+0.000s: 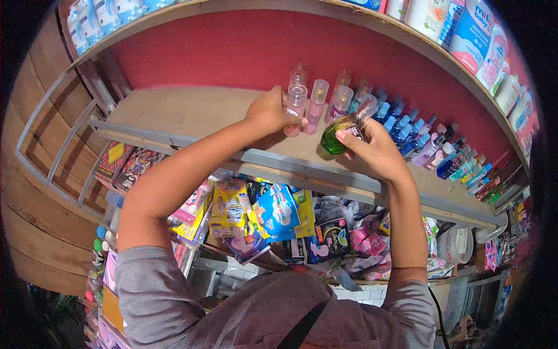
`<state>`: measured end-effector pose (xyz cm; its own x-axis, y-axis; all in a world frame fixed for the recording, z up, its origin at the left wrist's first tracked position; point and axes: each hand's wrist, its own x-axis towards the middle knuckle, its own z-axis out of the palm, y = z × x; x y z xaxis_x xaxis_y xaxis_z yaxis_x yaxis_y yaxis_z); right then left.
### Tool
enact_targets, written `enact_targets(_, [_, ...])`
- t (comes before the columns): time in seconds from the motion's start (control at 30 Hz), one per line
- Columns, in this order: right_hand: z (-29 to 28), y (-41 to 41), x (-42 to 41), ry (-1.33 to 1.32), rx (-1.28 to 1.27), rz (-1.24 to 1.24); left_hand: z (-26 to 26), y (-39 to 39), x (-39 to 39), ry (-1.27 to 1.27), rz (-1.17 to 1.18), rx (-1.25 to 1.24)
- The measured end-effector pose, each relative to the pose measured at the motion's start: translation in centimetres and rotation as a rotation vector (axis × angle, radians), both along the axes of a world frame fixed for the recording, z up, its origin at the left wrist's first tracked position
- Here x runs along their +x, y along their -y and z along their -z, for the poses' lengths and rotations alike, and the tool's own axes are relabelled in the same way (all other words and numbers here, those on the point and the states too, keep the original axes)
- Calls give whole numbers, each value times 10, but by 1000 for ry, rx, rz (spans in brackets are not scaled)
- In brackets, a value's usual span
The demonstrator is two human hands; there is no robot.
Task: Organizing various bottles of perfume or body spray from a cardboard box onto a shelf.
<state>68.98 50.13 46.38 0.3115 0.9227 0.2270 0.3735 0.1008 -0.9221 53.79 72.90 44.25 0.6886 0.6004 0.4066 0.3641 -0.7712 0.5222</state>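
Note:
My left hand [270, 112] is wrapped around a pink spray bottle [297, 97] with a clear cap. That bottle stands upright near the front of a wooden shelf [187, 109]. Tilted in my right hand [375, 149] is a green glass bottle [333, 140] with a clear cap, its base down to the left and close above the board. Between the hands stands a slim pink bottle [317, 104]. Just behind the green bottle is another pink bottle [342, 101]. A further clear-capped bottle [298, 75] shows behind the one in my left hand.
Rows of blue spray bottles [399, 126] and mixed small bottles [462, 163] run along the right. An upper shelf [226, 6] carries baby-care bottles [473, 37]. A grey front rail [279, 162] edges the board. Packaged goods [274, 209] fill the level below.

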Motion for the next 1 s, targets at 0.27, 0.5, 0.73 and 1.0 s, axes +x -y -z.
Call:
enact_targets(0.27, [-12, -6, -36, 282, 77, 70, -39, 61, -69, 348, 132, 60])
enact_targets(0.5, [-4, -49, -87, 946, 497, 303, -39, 92, -83, 396, 302, -531])
enact_targets(0.73, [-9, -86, -125, 1026, 304, 344, -45, 70, -86, 549, 131, -438])
enact_targets(1.0, [-11, -122, -130, 1108, 208, 405, -51, 13, -65, 648, 154, -897])
